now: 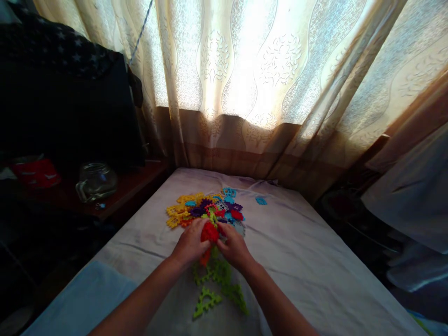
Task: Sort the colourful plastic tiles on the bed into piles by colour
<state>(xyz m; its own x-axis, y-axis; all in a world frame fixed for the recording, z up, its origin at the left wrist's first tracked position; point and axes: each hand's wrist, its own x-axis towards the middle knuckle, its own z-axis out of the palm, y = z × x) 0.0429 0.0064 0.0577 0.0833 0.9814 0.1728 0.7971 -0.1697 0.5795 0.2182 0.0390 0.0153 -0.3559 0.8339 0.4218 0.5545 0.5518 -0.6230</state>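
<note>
Between my two hands is a red toothed plastic building piece (pixel 210 232). My left hand (pixel 190 240) grips it from the left, fingers closed around its edge. From the other side my right hand (pixel 233 242) pinches it, with the fingertips partly hidden. An orange piece (pixel 205 257) hangs or lies just below the red one; I cannot tell whether they are joined. Green toothed pieces (pixel 222 273) lie nearer to me, among them a green triangular piece (pixel 206 301). Beyond my hands spreads a pile of yellow pieces (pixel 178 210), purple pieces (pixel 199 209), blue and red ones.
A lone blue piece (pixel 261 200) lies right of the pile on the white sheet (pixel 290 242). On the left, a dark wooden stand (pixel 140 179) bears a glass jug (pixel 96 181), a red container (pixel 35 172) and a black screen (pixel 70 112). Curtains (pixel 238 93) hang behind.
</note>
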